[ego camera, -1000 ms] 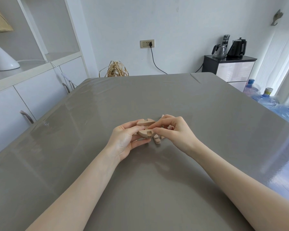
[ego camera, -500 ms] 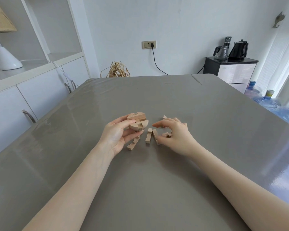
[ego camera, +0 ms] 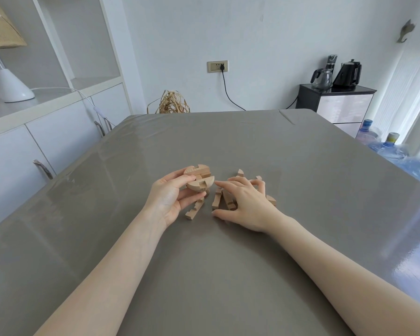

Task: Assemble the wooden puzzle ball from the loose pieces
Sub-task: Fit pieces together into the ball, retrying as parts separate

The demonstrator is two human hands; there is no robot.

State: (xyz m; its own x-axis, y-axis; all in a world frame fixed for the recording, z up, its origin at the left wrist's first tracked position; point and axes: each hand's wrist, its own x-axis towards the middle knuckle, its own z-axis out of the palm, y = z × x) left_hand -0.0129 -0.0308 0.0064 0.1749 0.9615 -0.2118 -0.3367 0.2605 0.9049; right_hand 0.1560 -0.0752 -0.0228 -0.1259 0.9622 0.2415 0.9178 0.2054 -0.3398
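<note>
Head view shows the left hand [ego camera: 170,200] gripping the half-built ball [ego camera: 198,180], while the right hand [ego camera: 246,204], which has let go of it, now spreads flat over loose pieces [ego camera: 222,202] on the tabletop [ego camera: 252,141], likely choosing the next.

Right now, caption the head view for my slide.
Left hand holds the partly built puzzle ball; right hand spreads over loose pieces.
</note>
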